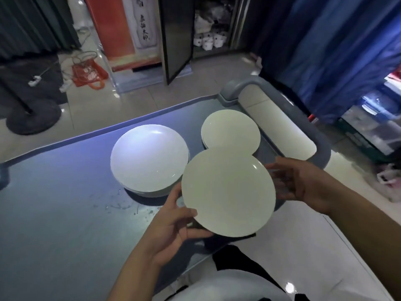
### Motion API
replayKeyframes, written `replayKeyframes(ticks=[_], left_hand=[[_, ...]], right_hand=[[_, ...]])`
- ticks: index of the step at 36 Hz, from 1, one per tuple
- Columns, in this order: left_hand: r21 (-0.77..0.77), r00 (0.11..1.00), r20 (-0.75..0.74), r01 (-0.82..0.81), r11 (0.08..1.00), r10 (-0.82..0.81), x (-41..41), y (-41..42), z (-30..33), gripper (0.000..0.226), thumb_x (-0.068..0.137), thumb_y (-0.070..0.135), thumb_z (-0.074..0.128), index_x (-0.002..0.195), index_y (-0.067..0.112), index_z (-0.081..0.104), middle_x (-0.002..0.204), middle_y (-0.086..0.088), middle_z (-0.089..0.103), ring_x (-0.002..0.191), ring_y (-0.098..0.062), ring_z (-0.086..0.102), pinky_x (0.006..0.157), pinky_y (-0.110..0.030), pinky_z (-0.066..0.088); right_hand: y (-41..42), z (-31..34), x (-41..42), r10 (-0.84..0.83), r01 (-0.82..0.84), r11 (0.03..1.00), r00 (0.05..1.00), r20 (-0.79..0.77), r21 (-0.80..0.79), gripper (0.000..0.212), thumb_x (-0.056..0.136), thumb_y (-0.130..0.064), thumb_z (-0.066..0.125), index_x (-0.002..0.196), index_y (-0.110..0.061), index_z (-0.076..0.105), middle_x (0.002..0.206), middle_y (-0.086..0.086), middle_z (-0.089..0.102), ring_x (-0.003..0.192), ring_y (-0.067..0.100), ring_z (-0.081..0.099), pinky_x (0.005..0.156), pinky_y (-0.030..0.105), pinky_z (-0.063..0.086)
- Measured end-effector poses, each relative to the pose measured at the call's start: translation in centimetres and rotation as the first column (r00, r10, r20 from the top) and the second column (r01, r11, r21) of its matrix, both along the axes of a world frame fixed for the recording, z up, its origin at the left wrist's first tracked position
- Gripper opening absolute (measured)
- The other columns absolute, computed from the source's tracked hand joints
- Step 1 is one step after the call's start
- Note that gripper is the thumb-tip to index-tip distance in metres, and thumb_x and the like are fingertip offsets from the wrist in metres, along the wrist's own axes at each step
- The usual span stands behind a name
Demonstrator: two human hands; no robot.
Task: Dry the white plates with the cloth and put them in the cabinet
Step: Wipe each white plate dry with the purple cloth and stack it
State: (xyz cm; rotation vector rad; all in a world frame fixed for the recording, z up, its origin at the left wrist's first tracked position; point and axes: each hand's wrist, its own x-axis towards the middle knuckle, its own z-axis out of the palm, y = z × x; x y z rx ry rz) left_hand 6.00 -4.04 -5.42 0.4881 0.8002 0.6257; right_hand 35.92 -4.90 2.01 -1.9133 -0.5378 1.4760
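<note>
A white plate (227,192) is held above the grey cart top (65,203), tilted toward me. My left hand (173,227) grips its lower left rim, thumb on the face and fingers underneath. My right hand (303,185) is at the plate's right edge with fingers spread behind the rim. A stack of large white plates (149,158) sits on the cart to the left. A smaller stack of white plates (230,130) stands behind the held plate. The cabinet (208,25) stands open at the far end of the room. No cloth shows.
The cart's grey handle (282,101) curves at the right end. Water drops lie on the cart top near the big stack. An orange bag (89,72) and cables lie on the tiled floor; a black stand base (32,118) sits at left. Blue curtain (336,51) hangs at right.
</note>
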Motion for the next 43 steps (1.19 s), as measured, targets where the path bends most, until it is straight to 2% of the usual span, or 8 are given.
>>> replayKeyframes(ticks=[6,13,19,24,32,35,38,43], left_hand=[[-0.03,0.997,-0.073,0.005,1.0,-0.007,5.1,2.3,1.3,0.066,0.08,-0.01,0.057,0.137,0.024,0.061,0.129,-0.011,0.068,0.114,-0.038,0.066,0.081,-0.062,0.059],[0.005,0.947,-0.316,-0.052,0.999,0.051,11.4,7.1,2.9,0.051,0.071,0.004,0.054,0.114,0.021,0.075,0.103,-0.006,0.07,0.088,-0.017,0.067,0.084,-0.062,0.059],[0.012,0.863,-0.457,-0.238,0.971,0.217,15.1,11.3,2.4,0.034,0.089,-0.001,0.046,0.111,0.014,0.067,0.086,0.003,0.071,0.08,-0.01,0.067,0.075,-0.05,0.062],[0.056,0.82,-0.535,-0.208,0.977,0.205,16.6,13.9,2.0,0.042,0.088,-0.002,0.044,0.116,0.012,0.071,0.108,-0.003,0.075,0.097,-0.013,0.067,0.09,-0.057,0.059],[0.072,0.739,-0.646,-0.188,0.979,0.19,17.2,15.7,-0.2,0.045,0.089,-0.006,0.043,0.112,0.017,0.074,0.114,-0.007,0.071,0.088,-0.006,0.069,0.083,-0.032,0.062],[0.096,0.728,-0.66,-0.165,0.982,0.187,17.2,15.9,-0.5,0.044,0.09,-0.007,0.044,0.109,0.017,0.075,0.113,-0.007,0.07,0.085,-0.004,0.067,0.09,-0.034,0.059],[0.108,0.721,-0.669,-0.15,0.983,0.183,17.3,15.8,-0.5,0.047,0.089,-0.008,0.045,0.109,0.023,0.075,0.104,-0.001,0.074,0.083,-0.004,0.066,0.095,-0.04,0.056],[0.101,0.748,-0.642,-0.138,0.985,0.171,17.1,15.9,-0.5,0.049,0.088,-0.008,0.048,0.107,0.027,0.077,0.112,-0.011,0.068,0.085,-0.008,0.061,0.095,-0.044,0.052]], right_hand=[[2.7,-2.5,4.5,-0.055,0.054,0.998,0.997,-0.057,-0.026,0.032,0.095,-0.037,0.062,0.11,-0.013,0.076,0.115,0.012,0.072,0.097,0.025,0.069,0.062,0.031,0.056],[8.6,-4.3,7.9,-0.065,0.064,0.998,0.994,-0.086,-0.015,0.029,0.095,-0.033,0.063,0.107,-0.009,0.075,0.1,0.009,0.075,0.093,0.024,0.066,0.076,0.037,0.054],[13.6,-6.5,9.8,-0.056,0.057,0.998,0.996,-0.07,0.013,0.025,0.097,-0.03,0.061,0.109,-0.012,0.074,0.099,0.006,0.077,0.097,0.024,0.07,0.081,0.037,0.055],[16.7,-7.3,10.3,-0.032,0.035,0.996,0.998,-0.047,0.077,0.014,0.099,-0.024,0.059,0.095,-0.017,0.072,0.092,0.003,0.073,0.091,0.02,0.066,0.086,0.039,0.054],[18.4,-8.9,9.9,0.018,-0.021,0.996,0.999,0.032,0.091,0.019,0.098,-0.017,0.06,0.081,-0.013,0.069,0.102,0.013,0.071,0.091,0.024,0.064,0.102,0.049,0.047],[18.3,-9.3,9.9,0.01,-0.018,0.994,0.998,0.069,0.104,0.026,0.098,-0.015,0.06,0.073,-0.018,0.068,0.098,0.003,0.071,0.107,0.028,0.064,0.102,0.046,0.047],[18.2,-9.6,10.0,0.024,-0.035,0.992,0.996,0.085,0.121,0.023,0.097,-0.014,0.061,0.076,-0.016,0.069,0.089,0.005,0.07,0.095,0.028,0.065,0.1,0.046,0.05],[17.9,-10.2,10.1,0.009,-0.02,0.986,0.998,0.068,0.163,0.03,0.097,-0.017,0.061,0.081,-0.037,0.076,0.091,-0.003,0.073,0.098,0.022,0.064,0.094,0.042,0.051]])
